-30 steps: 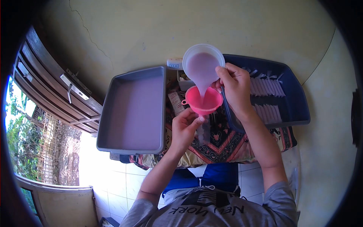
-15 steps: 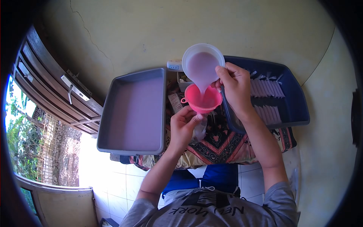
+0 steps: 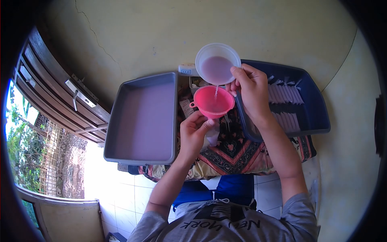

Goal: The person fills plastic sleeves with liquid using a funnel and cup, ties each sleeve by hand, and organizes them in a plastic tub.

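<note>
My right hand (image 3: 250, 84) grips a white plastic cup (image 3: 218, 47) by its right side. The cup is tilted, and a thin stream of pale purple liquid (image 3: 216, 92) runs from its lip. Below it, a pink funnel (image 3: 204, 98) catches the stream, with some liquid pooled inside. My left hand (image 3: 196, 129) is closed around the funnel's lower part, thumb and fingers pinching at the neck. A clear plastic bag (image 3: 213, 138) hangs under the funnel, with purple liquid in its lower end; its mouth is hidden by my fingers.
On the left stands a grey tray (image 3: 175, 117) of purple liquid. A dark blue tray (image 3: 318, 117) on the right holds several filled, tied bags (image 3: 285, 93). Both sit on a patterned cloth (image 3: 242, 159), with a small box (image 3: 195, 82) behind. A door (image 3: 68, 97) stands at left.
The pour has thinned from a broad flow to a narrow stream. The cup is tilted less and holds less liquid. The funnel has shifted slightly left, and the bag below looks fuller.
</note>
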Motion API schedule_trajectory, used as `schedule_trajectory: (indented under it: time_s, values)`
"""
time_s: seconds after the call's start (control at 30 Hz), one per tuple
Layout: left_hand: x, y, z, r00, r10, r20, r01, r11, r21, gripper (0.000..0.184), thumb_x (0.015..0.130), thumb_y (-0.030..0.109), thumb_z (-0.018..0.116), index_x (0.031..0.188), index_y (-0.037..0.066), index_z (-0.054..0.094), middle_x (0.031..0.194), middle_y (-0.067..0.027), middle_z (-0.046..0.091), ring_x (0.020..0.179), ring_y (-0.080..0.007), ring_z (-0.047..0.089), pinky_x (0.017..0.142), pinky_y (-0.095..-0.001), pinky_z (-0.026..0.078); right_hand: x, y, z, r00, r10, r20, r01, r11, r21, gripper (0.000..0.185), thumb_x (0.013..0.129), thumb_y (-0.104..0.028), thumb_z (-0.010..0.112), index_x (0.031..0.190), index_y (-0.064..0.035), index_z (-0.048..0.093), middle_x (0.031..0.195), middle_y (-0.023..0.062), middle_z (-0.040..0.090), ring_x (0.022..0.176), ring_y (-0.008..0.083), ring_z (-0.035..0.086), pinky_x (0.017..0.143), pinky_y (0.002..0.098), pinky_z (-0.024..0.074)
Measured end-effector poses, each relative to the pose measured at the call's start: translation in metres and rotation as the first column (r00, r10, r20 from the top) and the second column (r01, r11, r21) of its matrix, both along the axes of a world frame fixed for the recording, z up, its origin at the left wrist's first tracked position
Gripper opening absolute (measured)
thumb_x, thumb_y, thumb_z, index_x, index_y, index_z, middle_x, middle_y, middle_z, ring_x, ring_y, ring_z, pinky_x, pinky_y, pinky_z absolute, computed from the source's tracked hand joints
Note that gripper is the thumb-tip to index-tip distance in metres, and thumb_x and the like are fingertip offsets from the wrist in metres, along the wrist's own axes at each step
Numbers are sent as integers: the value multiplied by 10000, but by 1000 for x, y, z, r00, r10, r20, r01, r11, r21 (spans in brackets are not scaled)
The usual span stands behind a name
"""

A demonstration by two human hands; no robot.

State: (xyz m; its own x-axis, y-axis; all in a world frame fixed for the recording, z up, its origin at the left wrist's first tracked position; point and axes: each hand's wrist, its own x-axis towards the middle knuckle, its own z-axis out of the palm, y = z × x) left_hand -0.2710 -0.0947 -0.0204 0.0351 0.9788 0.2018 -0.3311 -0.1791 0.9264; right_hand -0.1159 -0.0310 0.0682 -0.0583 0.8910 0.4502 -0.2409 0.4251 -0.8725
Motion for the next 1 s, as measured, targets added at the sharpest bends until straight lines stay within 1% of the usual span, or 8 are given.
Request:
schedule_trajectory:
  time_s: [0.07, 0.2, 0.3, 0.53, 0.73, 0.8, 1.0]
  values:
    - [0, -1, 3, 1000, 5, 7, -5, 1000, -7, 246, 855, 18, 640, 1085, -47, 585, 977, -92, 668, 903, -129, 626, 841, -263, 482, -1, 0, 2, 999, 1, -36, -2, 999, -38, 307, 904, -104, 548, 620, -42, 450, 569, 53, 501, 517, 119, 531, 464, 232, 386]
    - [1, 0, 2, 1000, -1, 31, 2, 1000, -19, 244, 859, 20, 636, 1087, -49, 583, 980, -91, 668, 912, -132, 625, 843, -266, 482, 0, 1, 2, 999, 10, -40, -11, 999, -35, 300, 900, -103, 551, 623, -40, 456, 572, 53, 503, 518, 120, 532, 464, 233, 384]
    - [0, 0, 2, 1000, -4, 4, 5, 1000, -11, 252, 860, 24, 637, 1093, -51, 578, 992, -92, 665, 917, -135, 623, 843, -269, 483, 0, 0, 2, 999, 1, -38, -2, 999, -39, 295, 898, -103, 553, 626, -40, 459, 573, 52, 504, 519, 122, 534, 465, 234, 385]
    - [2, -1, 4, 1000, 5, 29, -5, 1000, -1, 258, 860, 31, 641, 1095, -53, 577, 994, -94, 664, 920, -135, 621, 851, -272, 479, 0, 0, 1, 999, 3, -38, -5, 999, -49, 288, 900, -101, 553, 633, -39, 466, 579, 51, 508, 522, 123, 539, 469, 238, 394]
    - [0, 3, -1, 1000, 19, -21, -18, 1000, 13, 249, 861, 33, 642, 1087, -51, 579, 990, -90, 664, 916, -131, 620, 852, -266, 475, -1, -2, 1, 999, 2, -47, -4, 998, -56, 290, 901, -100, 552, 632, -41, 462, 578, 50, 506, 523, 126, 542, 477, 239, 399]
    - [0, 2, -2, 1000, -8, 15, 8, 1000, -2, 238, 861, 35, 643, 1077, -46, 585, 979, -85, 665, 908, -125, 619, 852, -263, 471, -1, -2, 1, 999, -2, -53, -2, 998, -68, 291, 901, -99, 552, 630, -42, 459, 577, 50, 504, 523, 127, 542, 477, 239, 398]
    - [-3, 1, -3, 1000, 22, -5, -22, 1000, -21, 229, 866, 37, 639, 1074, -45, 586, 971, -88, 669, 898, -124, 624, 846, -259, 471, -2, -2, -2, 998, 20, -61, -25, 996, -83, 298, 897, -109, 560, 625, -46, 454, 576, 49, 504, 527, 129, 545, 474, 238, 391]
